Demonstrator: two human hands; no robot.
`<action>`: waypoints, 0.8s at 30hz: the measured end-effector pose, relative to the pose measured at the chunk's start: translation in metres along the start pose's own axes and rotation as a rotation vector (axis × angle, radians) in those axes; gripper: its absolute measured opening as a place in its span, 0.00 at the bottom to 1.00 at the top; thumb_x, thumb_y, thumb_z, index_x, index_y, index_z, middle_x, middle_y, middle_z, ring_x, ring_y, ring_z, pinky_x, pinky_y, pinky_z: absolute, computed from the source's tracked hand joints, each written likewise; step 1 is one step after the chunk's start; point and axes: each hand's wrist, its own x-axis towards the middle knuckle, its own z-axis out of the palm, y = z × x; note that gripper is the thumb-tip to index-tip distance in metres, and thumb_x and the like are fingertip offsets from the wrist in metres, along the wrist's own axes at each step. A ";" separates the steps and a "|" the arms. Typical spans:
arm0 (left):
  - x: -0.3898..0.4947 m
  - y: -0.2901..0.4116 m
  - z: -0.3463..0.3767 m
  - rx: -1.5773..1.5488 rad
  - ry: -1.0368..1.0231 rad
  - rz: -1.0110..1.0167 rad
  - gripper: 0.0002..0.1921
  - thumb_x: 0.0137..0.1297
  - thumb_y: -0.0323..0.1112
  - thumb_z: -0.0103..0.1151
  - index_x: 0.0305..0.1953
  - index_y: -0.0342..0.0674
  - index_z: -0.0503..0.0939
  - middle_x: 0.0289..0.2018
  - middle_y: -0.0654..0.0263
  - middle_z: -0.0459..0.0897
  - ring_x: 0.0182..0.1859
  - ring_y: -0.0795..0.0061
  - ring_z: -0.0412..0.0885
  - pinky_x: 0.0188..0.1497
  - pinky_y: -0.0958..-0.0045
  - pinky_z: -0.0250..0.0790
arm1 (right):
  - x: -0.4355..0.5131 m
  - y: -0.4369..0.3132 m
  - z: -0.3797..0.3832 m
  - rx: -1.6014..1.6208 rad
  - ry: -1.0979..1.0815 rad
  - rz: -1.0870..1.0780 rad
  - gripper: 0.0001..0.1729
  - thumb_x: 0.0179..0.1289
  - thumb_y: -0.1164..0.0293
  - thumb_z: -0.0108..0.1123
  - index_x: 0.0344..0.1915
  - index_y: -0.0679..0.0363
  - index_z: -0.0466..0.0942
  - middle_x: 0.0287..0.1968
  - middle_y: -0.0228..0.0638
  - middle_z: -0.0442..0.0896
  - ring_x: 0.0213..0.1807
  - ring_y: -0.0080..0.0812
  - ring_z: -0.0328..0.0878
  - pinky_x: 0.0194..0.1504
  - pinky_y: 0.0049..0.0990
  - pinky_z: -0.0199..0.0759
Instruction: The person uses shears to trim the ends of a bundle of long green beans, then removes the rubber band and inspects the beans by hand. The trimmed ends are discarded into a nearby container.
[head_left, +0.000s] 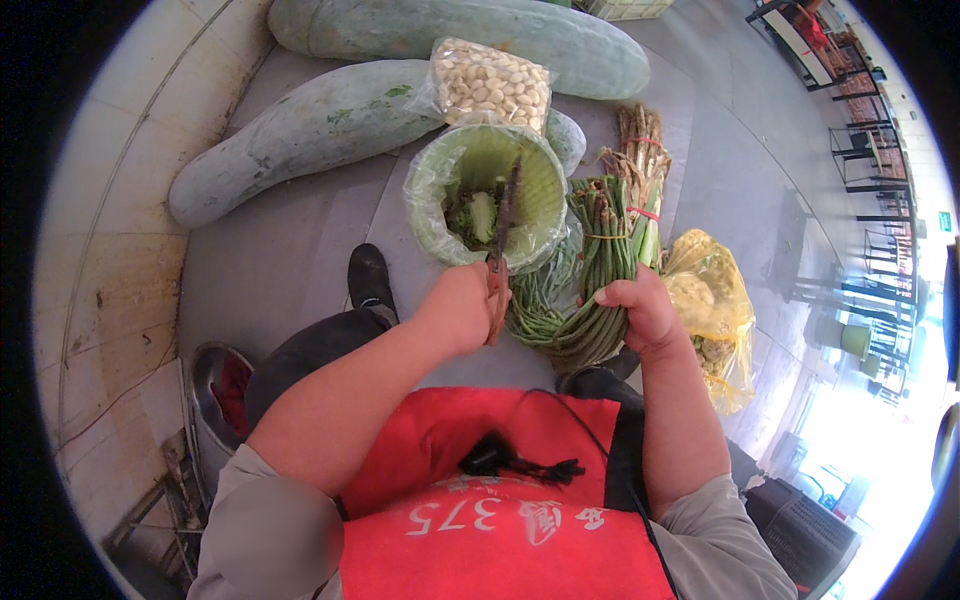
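My left hand is closed around the brown handle of a knife, whose dark, stained blade points away from me over a pale green bin. The bin has a clear plastic liner, and leafy vegetable pieces lie inside. On the right, my right hand grips a bundle of long green beans, banded near its stem ends. The bundle's far ends curve down below the bin. Beyond that hand lie greens with a red tie and a yellow plastic bag of pale vegetables.
Large winter melons lie on the tiled floor behind the bin. A clear bag of pale beans or nuts stands against its back rim. A tied bundle of brown roots or stalks lies right; a metal bowl is left by the wall.
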 end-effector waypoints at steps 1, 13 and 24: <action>-0.002 0.008 -0.003 -0.220 -0.095 -0.134 0.07 0.68 0.28 0.56 0.42 0.31 0.76 0.32 0.43 0.86 0.36 0.42 0.87 0.43 0.49 0.79 | 0.001 0.003 -0.004 -0.003 0.022 -0.008 0.36 0.48 0.76 0.60 0.62 0.73 0.74 0.43 0.46 0.85 0.41 0.43 0.85 0.48 0.40 0.84; 0.007 -0.022 0.012 0.442 0.154 0.218 0.15 0.70 0.36 0.59 0.51 0.35 0.74 0.34 0.47 0.86 0.37 0.38 0.85 0.43 0.47 0.77 | -0.003 -0.002 -0.003 -0.027 0.010 -0.015 0.40 0.44 0.74 0.61 0.63 0.73 0.74 0.43 0.45 0.85 0.41 0.42 0.85 0.47 0.39 0.83; 0.000 -0.003 0.001 0.665 0.160 0.123 0.20 0.74 0.47 0.58 0.49 0.33 0.74 0.36 0.42 0.88 0.40 0.38 0.87 0.45 0.42 0.78 | -0.005 -0.001 -0.005 -0.027 -0.002 -0.010 0.42 0.43 0.73 0.63 0.64 0.73 0.74 0.43 0.45 0.84 0.41 0.43 0.85 0.48 0.39 0.83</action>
